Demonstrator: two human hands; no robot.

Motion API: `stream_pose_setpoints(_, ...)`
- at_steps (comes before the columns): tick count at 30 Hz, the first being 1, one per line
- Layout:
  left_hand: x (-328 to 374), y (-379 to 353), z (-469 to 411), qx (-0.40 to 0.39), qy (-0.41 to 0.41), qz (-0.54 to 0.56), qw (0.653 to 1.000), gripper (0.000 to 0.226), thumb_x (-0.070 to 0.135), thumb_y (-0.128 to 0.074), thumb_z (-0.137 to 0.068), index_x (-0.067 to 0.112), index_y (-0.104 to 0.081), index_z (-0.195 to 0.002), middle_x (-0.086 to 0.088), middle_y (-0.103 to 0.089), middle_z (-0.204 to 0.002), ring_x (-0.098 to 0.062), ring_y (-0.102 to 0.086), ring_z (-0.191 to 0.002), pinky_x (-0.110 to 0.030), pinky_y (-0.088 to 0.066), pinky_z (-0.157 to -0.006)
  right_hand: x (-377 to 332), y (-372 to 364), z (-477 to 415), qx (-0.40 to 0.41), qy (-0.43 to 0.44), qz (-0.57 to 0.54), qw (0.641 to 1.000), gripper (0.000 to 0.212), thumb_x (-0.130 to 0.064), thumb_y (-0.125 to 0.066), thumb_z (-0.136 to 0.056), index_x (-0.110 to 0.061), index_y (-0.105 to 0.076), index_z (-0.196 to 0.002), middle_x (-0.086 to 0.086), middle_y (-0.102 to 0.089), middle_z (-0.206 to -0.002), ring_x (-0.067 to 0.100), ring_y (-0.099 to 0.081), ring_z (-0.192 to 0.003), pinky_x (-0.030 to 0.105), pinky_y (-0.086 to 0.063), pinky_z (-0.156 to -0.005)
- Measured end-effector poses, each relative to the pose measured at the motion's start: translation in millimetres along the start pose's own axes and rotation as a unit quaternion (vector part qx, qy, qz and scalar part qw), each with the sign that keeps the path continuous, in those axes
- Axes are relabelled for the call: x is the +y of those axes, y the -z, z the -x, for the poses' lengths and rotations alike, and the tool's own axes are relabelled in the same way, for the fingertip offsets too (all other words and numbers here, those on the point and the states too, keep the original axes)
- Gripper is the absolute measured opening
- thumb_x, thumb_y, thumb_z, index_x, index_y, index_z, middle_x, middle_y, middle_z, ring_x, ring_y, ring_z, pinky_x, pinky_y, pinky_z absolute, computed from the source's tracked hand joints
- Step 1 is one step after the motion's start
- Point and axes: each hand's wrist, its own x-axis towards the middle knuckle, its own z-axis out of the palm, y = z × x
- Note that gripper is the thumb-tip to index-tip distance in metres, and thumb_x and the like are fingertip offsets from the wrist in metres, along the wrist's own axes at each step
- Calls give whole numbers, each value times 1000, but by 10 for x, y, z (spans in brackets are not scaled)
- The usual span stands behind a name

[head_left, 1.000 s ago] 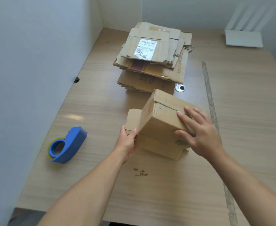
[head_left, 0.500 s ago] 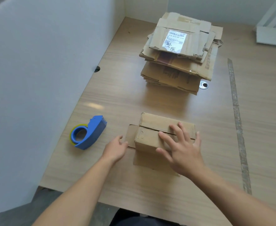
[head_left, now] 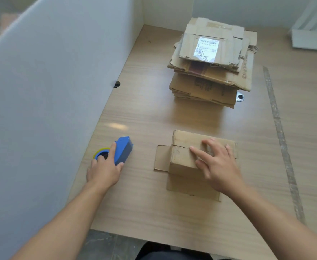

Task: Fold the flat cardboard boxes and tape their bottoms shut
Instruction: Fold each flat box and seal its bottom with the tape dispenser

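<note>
Two bare hands lay on a wood-grain table [head_left: 144, 113] beside a white partition [head_left: 50, 91]. The left hand [head_left: 103, 170] curled its fingers round a blue tape dispenser [head_left: 124, 150]. The right hand [head_left: 219, 169] pressed spread fingers on the folded box [head_left: 183, 158] at mid-table, with flat boxes [head_left: 210, 72] stacked beyond.

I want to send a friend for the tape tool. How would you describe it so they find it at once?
Look at the wooden table, along its left edge beside the white partition. There, left of the folded box, lies the tape dispenser, held by the left hand. It is the only bright blue thing among brown cardboard, with a yellow-rimmed roll.
</note>
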Motion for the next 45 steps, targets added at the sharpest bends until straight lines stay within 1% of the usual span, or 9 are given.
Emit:
stream_pose_setpoints(8, 59, -93, -255, 1, -50, 80, 996, 72, 34, -44, -101, 38, 3, -155, -10, -50, -100, -28, -54, -84, -36, -43, -67, -46, 39, -32, 17, -43, -2, 999, 54, -69, -31, -82, -47, -57, -124, -12, -44, -133, 18, -35, -134, 44, -13, -118)
stream_pose_setpoints(16, 284, 185, -175, 34, -114, 173, 978, 74, 32, -51, -97, 39, -5, -155, -10, -54, -117, -30, -50, -99, -39, -44, -81, -149, 15, -71, 16, -77, 67, 995, 47, -70, -23, -85, -49, -46, -120, -16, -39, -128, 12, -29, -130, 39, -14, -109)
stream_pose_setpoints(21, 611, 700, 153, 50, -324, 184, 927, 72, 54, -52, -88, 63, -8, -144, 12, -53, -124, -18, -53, -99, -36, -47, -81, -63, 142, -82, 78, -113, -237, 962, 39, -62, -29, -87, -57, -47, -121, -29, -54, -117, -3, -43, -121, 30, -18, -107)
stream_pose_setpoints(24, 885, 848, 286, 60, -457, 127, 878, 70, 59, -43, -82, 71, -7, -140, 17, -57, -126, -12, -53, -96, -39, -53, -76, 58, 155, -33, 83, -97, -376, 918, 43, -56, -43, -89, -63, -43, -132, -34, -56, -123, -6, -45, -125, 42, -25, -117)
stream_pose_setpoints(30, 1291, 879, 331, 69, -567, 21, 821, 69, 48, -45, -85, 62, -13, -145, 6, -65, -110, -10, -45, -81, -24, -46, -55, 199, 269, 40, 27, -55, -462, 885, 52, -49, -51, -91, -65, -35, -138, -31, -50, -136, -1, -40, -136, 37, -31, -117)
stream_pose_setpoints(34, 1419, 822, 357, 42, -582, -28, 812, 63, 51, -42, -85, 57, -20, -144, 8, -63, -112, -11, -55, -82, -15, -37, -58, 189, 228, 2, 65, -65, -429, 899, 20, -39, -56, -89, -37, -67, -106, -16, -62, -124, 5, -51, -125, 36, -37, -111)
stream_pose_setpoints(38, 1504, 787, 339, 23, -575, -33, 817, 69, 55, -42, -86, 75, 1, -135, 9, -61, -112, -19, -59, -85, -17, -37, -62, 160, 138, 10, 147, -101, -436, 882, 15, -22, -66, -90, -13, -67, -79, -13, -64, -103, 4, -59, -110, 26, -44, -96)
stream_pose_setpoints(42, 1660, 796, 323, -24, -560, -90, 823, 85, 45, -54, -96, 82, 18, -120, 10, -53, -116, -18, -56, -96, -24, -43, -72, 221, 127, 73, 173, -139, -467, 856, 17, -11, -70, -90, -6, -69, -74, -11, -61, -104, -5, -57, -114, 13, -40, -94)
stream_pose_setpoints(45, 1718, 821, 314, -28, -550, -119, 826, 77, 45, -53, -97, 76, 9, -131, 11, -52, -123, -18, -55, -102, -33, -47, -84, 245, 197, 176, 185, -173, -511, 822, 20, -11, -70, -90, -9, -69, -70, -7, -58, -106, -6, -57, -113, 10, -41, -91)
